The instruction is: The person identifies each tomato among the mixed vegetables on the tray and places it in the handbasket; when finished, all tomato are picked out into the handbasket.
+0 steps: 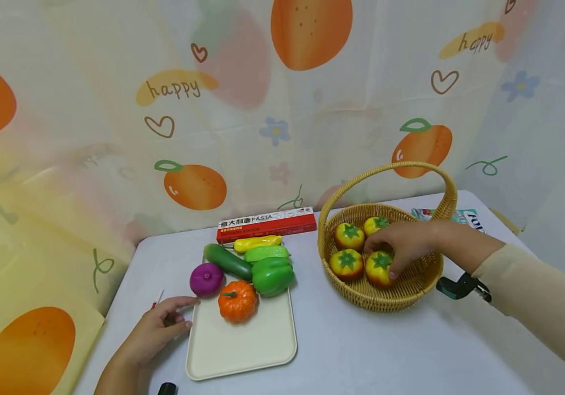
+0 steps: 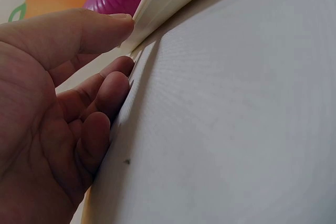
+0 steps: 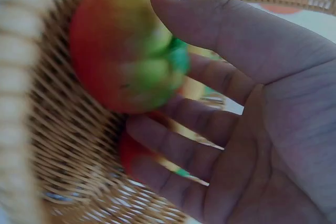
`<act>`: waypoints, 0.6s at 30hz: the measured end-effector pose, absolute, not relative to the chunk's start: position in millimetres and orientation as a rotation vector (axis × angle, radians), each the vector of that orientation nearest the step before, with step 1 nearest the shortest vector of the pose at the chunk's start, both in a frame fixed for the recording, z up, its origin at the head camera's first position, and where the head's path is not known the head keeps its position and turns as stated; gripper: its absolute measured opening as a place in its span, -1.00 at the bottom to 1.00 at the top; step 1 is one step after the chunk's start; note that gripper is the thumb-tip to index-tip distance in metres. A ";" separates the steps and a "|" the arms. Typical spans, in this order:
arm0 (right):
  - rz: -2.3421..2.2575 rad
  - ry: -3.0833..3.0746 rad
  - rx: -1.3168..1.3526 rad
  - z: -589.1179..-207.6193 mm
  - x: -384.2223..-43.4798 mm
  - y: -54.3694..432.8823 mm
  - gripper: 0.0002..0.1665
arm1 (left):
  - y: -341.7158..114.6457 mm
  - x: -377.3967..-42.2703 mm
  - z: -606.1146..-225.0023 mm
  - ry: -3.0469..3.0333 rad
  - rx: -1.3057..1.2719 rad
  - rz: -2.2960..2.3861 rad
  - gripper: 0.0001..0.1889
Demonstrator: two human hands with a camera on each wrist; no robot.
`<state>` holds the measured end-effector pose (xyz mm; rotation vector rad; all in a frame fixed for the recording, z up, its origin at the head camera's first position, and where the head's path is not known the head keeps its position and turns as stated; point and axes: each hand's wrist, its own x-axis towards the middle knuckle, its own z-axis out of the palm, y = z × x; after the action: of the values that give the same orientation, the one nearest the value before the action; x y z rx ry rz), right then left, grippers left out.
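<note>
In the head view my right hand [image 1: 408,241] reaches into a wicker basket [image 1: 383,303], over the front right yellow-red toy tomato [image 1: 377,273] with a green calyx. The right wrist view shows my thumb at one side of this tomato [image 3: 115,45] and my fingers stretched out along the other, close to more tomatoes. My left hand [image 1: 156,326] lies at the left edge of a cream tray [image 1: 242,351], fingers loosely bent. In the left wrist view the thumb is right at the tray's rim [image 2: 157,9], with no object between thumb and fingers.
On the tray are an orange pumpkin [image 1: 238,302], purple onion [image 1: 206,280], green bell pepper [image 1: 273,276], and several long vegetables. Behind it stands a red pasta box [image 1: 266,225]. A packet [image 1: 467,217] lies behind the basket, whose tall handle [image 1: 386,166] arches above.
</note>
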<state>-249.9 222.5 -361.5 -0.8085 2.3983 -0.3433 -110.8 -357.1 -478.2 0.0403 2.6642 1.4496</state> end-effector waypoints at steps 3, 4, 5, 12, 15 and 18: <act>-0.368 2.393 -0.802 -351.5 -248.3 222.6 -0.14 | -356.9 -111.5 -478.1 2.656 0.029 1.445 -0.48; -0.378 2.389 -0.800 -348.3 -247.8 222.6 -0.13 | -356.8 -111.8 -478.0 2.660 0.030 1.443 -0.48; -0.393 2.382 -0.791 -345.8 -247.2 222.9 -0.13 | -356.5 -111.8 -477.5 2.666 0.030 1.443 -0.48; -0.387 2.425 -0.843 -335.9 -231.0 230.2 -0.20 | -356.1 -107.4 -480.6 2.677 0.120 1.474 -0.52; -0.414 2.473 -0.902 -333.1 -218.1 235.9 -0.22 | -356.6 -102.2 -481.4 2.643 0.121 1.504 -0.54; -0.501 2.524 -0.959 -330.8 -203.5 239.6 -0.25 | -358.7 -95.7 -478.5 2.625 0.050 1.484 -0.56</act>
<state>-203.5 239.6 -330.8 -0.9589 2.5241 -0.5008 -95.7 -358.7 -478.5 0.0502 2.6253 1.4842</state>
